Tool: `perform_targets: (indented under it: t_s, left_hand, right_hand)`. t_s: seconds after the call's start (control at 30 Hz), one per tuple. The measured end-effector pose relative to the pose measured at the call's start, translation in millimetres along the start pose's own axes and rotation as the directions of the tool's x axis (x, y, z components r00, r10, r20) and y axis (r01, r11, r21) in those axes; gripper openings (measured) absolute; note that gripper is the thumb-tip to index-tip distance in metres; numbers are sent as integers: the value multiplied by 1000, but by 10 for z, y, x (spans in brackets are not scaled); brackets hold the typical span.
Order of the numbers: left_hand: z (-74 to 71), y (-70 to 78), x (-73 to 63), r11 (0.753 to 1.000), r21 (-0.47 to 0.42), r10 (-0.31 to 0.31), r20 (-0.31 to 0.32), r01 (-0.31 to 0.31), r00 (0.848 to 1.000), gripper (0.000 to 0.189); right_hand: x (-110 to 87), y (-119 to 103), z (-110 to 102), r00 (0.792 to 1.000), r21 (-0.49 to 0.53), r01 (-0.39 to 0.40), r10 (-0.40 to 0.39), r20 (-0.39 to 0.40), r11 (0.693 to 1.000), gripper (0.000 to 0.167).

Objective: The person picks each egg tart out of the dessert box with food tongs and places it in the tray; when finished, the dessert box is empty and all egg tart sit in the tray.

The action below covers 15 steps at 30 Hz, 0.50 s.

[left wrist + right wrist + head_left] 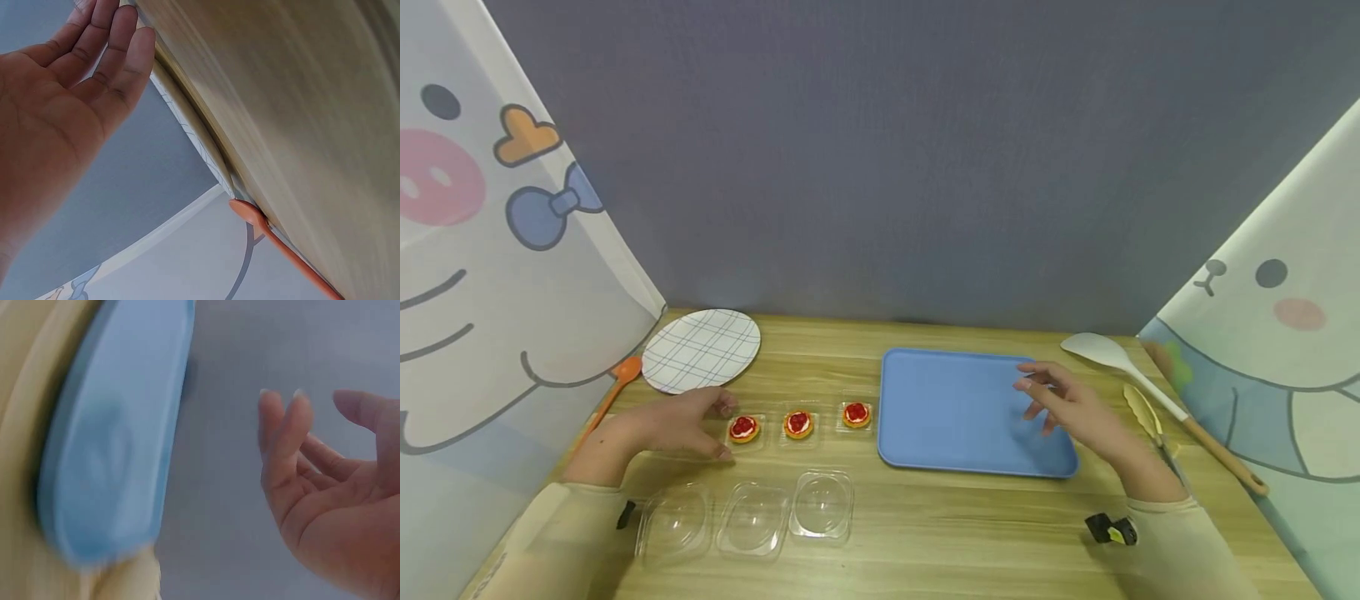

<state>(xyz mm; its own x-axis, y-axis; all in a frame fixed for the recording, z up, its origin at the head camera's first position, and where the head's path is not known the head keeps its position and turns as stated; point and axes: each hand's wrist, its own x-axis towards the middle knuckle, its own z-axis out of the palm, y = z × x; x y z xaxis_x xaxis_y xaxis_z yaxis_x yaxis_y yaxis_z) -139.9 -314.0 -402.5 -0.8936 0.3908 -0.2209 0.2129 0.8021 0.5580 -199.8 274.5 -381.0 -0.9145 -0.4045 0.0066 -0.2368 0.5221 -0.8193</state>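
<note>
Wood table [970, 517], grey wall | left hand [673, 425] relaxed, empty, just left of three tarts [798, 423], near the plate [702, 350] | right hand [1063, 404] loosely spread, empty, over blue tray [955, 408] right side

Three jam-topped tarts [798, 423] in a row, clear tray open, beside blue tray [958, 408]

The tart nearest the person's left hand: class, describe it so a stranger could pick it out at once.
Start at the blue tray in the middle of the wooden table. To its left runs a row of three small red-topped tarts. The leftmost tart is the one, farthest from the tray and right beside the left hand.
</note>
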Motion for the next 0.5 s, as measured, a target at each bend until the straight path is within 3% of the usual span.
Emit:
perform_targets:
  t_s: [0.1,0.23,0.5]
  left_hand:
    - [3,-4,4,1000,0,7,-8,-7,1000,69]
    - [-1,-1,6,1000,-1,8,-12,-8,1000,65]
    - [0,-6,-11,1000,-8,9,-11,-9,1000,67]
  right_hand:
    - [-118,101,-184,994,-176,-37,19,-106,984,56]
    - [-256,268,-407,982,-375,-89,17,-190,923,72]
    - [-503,538,-629,952,-508,-268,144,-270,819,104]
